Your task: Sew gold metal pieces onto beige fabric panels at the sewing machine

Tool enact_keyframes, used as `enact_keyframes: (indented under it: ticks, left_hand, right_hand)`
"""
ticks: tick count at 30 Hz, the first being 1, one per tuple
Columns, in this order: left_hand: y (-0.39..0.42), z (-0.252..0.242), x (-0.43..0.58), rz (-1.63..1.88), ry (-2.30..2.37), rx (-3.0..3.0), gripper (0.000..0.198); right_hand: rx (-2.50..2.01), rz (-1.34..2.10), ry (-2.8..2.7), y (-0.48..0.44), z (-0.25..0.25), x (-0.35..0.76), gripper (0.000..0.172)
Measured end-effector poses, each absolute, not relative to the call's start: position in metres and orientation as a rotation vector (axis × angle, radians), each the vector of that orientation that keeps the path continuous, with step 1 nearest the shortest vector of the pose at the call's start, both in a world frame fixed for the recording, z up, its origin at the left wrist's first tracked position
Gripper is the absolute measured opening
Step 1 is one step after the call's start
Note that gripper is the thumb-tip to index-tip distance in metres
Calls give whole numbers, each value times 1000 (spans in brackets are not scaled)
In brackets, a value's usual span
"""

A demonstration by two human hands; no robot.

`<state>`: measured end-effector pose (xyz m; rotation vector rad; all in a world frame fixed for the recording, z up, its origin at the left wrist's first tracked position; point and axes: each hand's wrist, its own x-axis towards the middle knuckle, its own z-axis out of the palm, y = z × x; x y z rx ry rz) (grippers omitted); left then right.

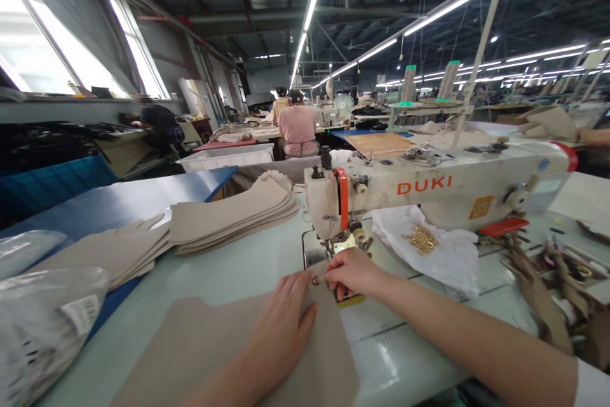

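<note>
My left hand (283,324) lies flat on a beige fabric panel (214,343), its fingers stretched toward the sewing machine's needle area. Just past those fingertips sits a small metal ring (315,280), with a short beige tab (321,279) running from it to my right hand (351,270). The right fingers are closed in a pinch on that tab, beside the presser foot. A white sewing machine (376,188) stands over the panel's far corner. My right fingers partly hide where the tab meets the panel.
Stacked beige panels (233,213) lie behind on the left, near a clear plastic bag (52,324). Gold-coloured hardware (422,240) rests on a white plastic sheet (457,261) under the machine arm. Fabric strips (538,293) lie at right. A person in pink (298,124) sits farther back.
</note>
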<state>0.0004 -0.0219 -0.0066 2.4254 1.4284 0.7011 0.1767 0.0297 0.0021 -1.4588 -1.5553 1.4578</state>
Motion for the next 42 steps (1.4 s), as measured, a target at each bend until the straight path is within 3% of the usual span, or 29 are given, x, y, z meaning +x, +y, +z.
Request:
enact_keyframes:
  ticks: [7,18,27,32,42]
  left_hand:
    - [-5,4,10,757,1367,2489,20]
    - [9,2,26,634,1317,2753,24]
    - [12,-1,24,731,1260,2716,19]
    - [14,-6,23,839,1211,2694,18]
    - [14,-13,21,852,1207,2767,18]
  right_hand:
    - [-1537,1428,-1630,33,10,175,22]
    - [-1567,1286,-1788,37,8,176,22]
    - [-1175,696,-2277,-8,6,216,16]
    - [-678,-26,-2810,-28,2,234,19]
    - [-678,-138,-2677,-9,-14,211,10]
